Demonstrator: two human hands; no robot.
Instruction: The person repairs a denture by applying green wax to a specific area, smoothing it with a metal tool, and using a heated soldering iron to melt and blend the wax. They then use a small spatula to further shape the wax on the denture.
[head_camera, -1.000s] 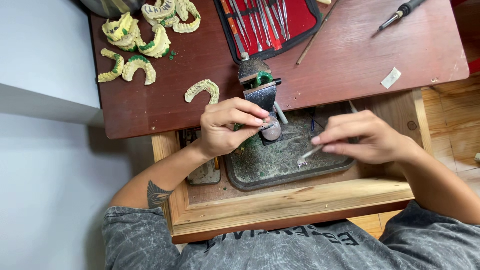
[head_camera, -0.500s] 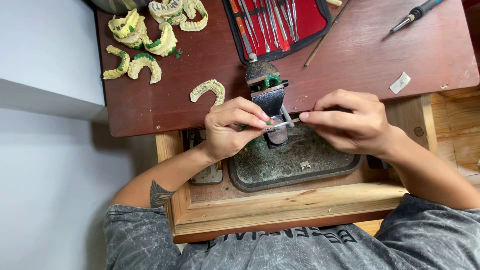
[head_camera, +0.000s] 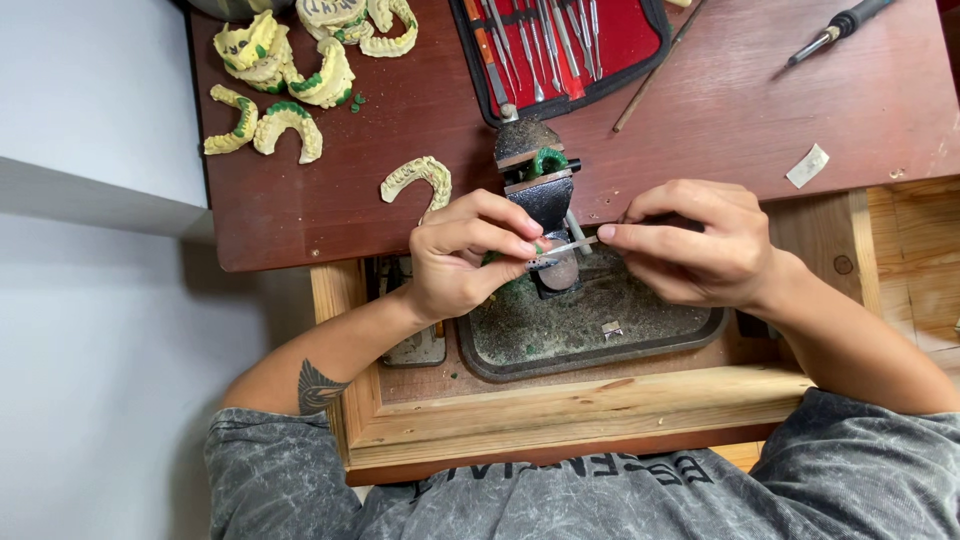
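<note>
My left hand (head_camera: 468, 255) pinches a small workpiece with green on it against the front of a small bench vise (head_camera: 540, 185) fixed at the desk's edge. My right hand (head_camera: 700, 245) holds a thin metal file (head_camera: 575, 244) by its handle, its tip lying across the piece at my left fingertips. Below both hands sits a dark tray (head_camera: 700, 335) dusted with green filings, inside an open wooden drawer (head_camera: 560, 425). A tiny metal bit (head_camera: 611, 328) lies in the tray.
Several yellow dental casts with green wax (head_camera: 285, 75) lie at the desk's back left; one arch (head_camera: 418, 180) sits near the vise. A red-lined tool case (head_camera: 565, 45), a thin stick (head_camera: 655, 70), a dark-handled tool (head_camera: 835, 30) and a paper scrap (head_camera: 808, 165) are on the reddish desk (head_camera: 800, 100).
My right hand rose from the tray, where it held a small tool low, and brought the file up to the piece at the vise. My left hand stayed put.
</note>
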